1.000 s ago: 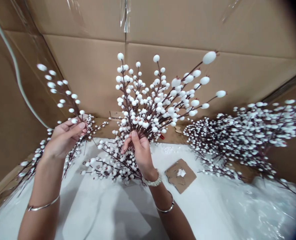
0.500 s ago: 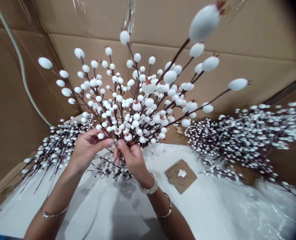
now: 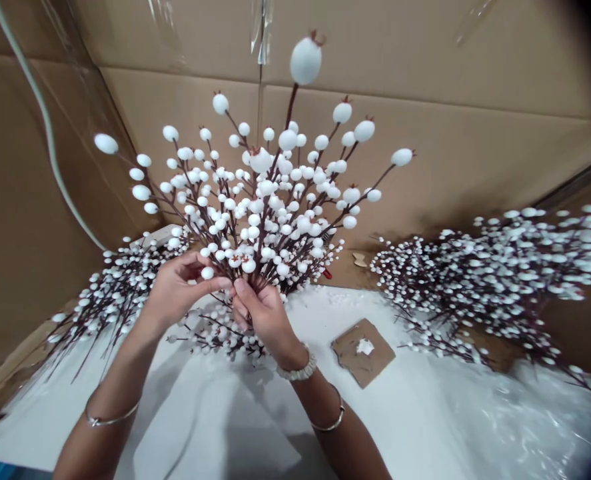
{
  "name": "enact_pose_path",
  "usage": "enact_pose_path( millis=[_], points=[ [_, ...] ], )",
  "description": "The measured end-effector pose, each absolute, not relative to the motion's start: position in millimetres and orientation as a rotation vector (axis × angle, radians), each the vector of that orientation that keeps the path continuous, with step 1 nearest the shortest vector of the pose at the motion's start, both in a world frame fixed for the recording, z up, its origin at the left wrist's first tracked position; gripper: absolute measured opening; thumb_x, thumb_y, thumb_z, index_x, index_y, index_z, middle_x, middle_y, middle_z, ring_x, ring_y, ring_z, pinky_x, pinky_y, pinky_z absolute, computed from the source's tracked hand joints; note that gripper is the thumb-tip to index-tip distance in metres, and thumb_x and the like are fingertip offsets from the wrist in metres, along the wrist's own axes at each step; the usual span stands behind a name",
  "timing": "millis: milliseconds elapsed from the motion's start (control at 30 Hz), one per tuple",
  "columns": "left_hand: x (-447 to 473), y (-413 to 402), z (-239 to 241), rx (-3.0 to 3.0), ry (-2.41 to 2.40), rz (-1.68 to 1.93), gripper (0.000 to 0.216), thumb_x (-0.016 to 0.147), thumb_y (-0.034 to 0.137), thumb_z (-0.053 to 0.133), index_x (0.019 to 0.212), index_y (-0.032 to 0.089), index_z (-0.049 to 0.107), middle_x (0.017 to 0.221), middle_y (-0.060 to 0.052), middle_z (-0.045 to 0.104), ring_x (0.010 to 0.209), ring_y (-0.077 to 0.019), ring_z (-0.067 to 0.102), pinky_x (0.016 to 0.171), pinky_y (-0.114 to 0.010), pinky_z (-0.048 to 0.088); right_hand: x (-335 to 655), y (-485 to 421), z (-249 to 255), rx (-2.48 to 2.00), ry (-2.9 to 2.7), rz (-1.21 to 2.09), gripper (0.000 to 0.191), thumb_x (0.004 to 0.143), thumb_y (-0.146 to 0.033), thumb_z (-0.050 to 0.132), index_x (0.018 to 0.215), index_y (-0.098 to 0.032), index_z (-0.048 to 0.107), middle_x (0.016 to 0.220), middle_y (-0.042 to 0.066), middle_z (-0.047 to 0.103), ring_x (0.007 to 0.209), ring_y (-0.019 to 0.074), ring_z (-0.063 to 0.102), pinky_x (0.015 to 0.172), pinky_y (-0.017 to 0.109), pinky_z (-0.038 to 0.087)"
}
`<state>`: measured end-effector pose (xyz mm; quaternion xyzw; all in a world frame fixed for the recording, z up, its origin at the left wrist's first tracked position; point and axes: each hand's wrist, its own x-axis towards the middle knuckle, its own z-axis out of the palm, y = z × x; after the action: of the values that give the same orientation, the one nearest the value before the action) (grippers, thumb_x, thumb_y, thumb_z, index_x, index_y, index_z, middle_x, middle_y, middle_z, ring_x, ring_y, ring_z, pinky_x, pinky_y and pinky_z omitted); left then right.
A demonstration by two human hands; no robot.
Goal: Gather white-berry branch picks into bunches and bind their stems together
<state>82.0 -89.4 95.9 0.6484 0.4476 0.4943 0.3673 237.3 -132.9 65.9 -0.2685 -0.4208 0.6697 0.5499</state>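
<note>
Right grip (image 3: 264, 315) pinches the gathered stems of a white berry spray (image 3: 260, 200), held upright above the worktop (image 3: 215, 413); left grip (image 3: 186, 288) curls half-closed against them. More sprays (image 3: 495, 273) heap at right, a second heap (image 3: 115, 293) at left; a cardboard scrap (image 3: 363, 352) lies near the hands.

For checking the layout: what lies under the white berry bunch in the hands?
More white berry stems lie there on a white sheet. That cluster hides the sheet directly beneath it, so that part cannot be seen.
</note>
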Motion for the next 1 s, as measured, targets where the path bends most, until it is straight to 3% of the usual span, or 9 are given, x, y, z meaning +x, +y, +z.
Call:
enact_pose_path(
  millis=[100,200,367,533,733,833,900,1000],
  points=[
    [47,-56,87,1.895,1.439,1.238,0.038,0.07,0.055,0.071,0.078,0.018,0.068,0.079,-0.002,0.069,0.07,-0.0159,0.062,0.068,-0.027,0.05,242,-129,66,-0.632,-0.946,1.56,0.046,0.078,-0.061,0.068,0.076,-0.017,0.053,0.048,-0.01,0.041,0.034,0.0038,0.038,0.037,0.019,0.026],
    [10,-22,65,1.919,1.779,1.241,0.041,0.083,0.057,0.054,0.086,0.018,0.068,0.087,0.0,0.069,0.084,-0.0191,0.062,0.081,-0.029,0.046,251,-124,65,-0.641,-0.889,1.496,0.046,0.077,-0.06,0.07,0.076,-0.017,0.053,0.047,-0.011,0.038,0.034,0.0043,0.04,0.037,0.019,0.027],
    [-8,9,17,1.959,1.992,0.874,0.015,0.072,0.028,0.067,0.082,0.017,0.07,0.083,-0.01,0.07,0.093,-0.0321,0.063,0.085,-0.04,0.044,261,-118,65,-0.615,-0.843,1.407,0.045,0.077,-0.059,0.071,0.076,-0.018,0.052,0.045,-0.013,0.033,0.032,0.0033,0.035,0.038,0.02,0.025],
    [4,13,-12,1.906,2.154,0.762,0.027,0.071,0.011,0.057,0.095,0.011,0.066,0.097,-0.022,0.068,0.111,-0.0445,0.057,0.095,-0.056,0.038,261,-116,64,-0.594,-0.834,1.404,0.044,0.078,-0.057,0.072,0.075,-0.018,0.052,0.045,-0.013,0.033,0.032,0.0032,0.035,0.039,0.021,0.025],
    [4,15,-5,1.896,2.005,0.959,0.021,0.075,0.015,0.055,0.092,0.012,0.065,0.104,-0.019,0.066,0.114,-0.0381,0.055,0.099,-0.048,0.04,262,-116,66,-0.609,-0.838,1.39,0.045,0.077,-0.059,0.071,0.075,-0.018,0.052,0.045,-0.013,0.033,0.032,0.0036,0.034,0.038,0.021,0.025],
    [5,12,17,1.851,1.869,1.229,0.029,0.082,0.026,0.055,0.107,0.014,0.064,0.112,-0.014,0.064,0.114,-0.0305,0.054,0.102,-0.041,0.039,263,-116,67,-0.607,-0.823,1.382,0.046,0.076,-0.059,0.072,0.075,-0.018,0.052,0.044,-0.013,0.033,0.032,0.0036,0.034,0.037,0.021,0.025],
    [9,3,37,1.78,1.786,1.399,0.037,0.088,0.035,0.052,0.118,0.015,0.059,0.113,-0.01,0.063,0.107,-0.0245,0.057,0.097,-0.037,0.043,264,-116,68,-0.607,-0.814,1.378,0.046,0.076,-0.06,0.072,0.075,-0.018,0.052,0.044,-0.012,0.035,0.032,0.0037,0.036,0.037,0.02,0.026],
    [23,-24,70,1.622,1.522,1.548,0.042,0.089,0.047,0.054,0.121,0.019,0.057,0.1,-0.003,0.064,0.086,-0.0144,0.059,0.078,-0.028,0.049,263,-117,69,-0.632,-0.831,1.356,0.046,0.078,-0.061,0.069,0.076,-0.019,0.052,0.046,-0.01,0.042,0.035,0.0053,0.042,0.038,0.02,0.031]
  ],
)
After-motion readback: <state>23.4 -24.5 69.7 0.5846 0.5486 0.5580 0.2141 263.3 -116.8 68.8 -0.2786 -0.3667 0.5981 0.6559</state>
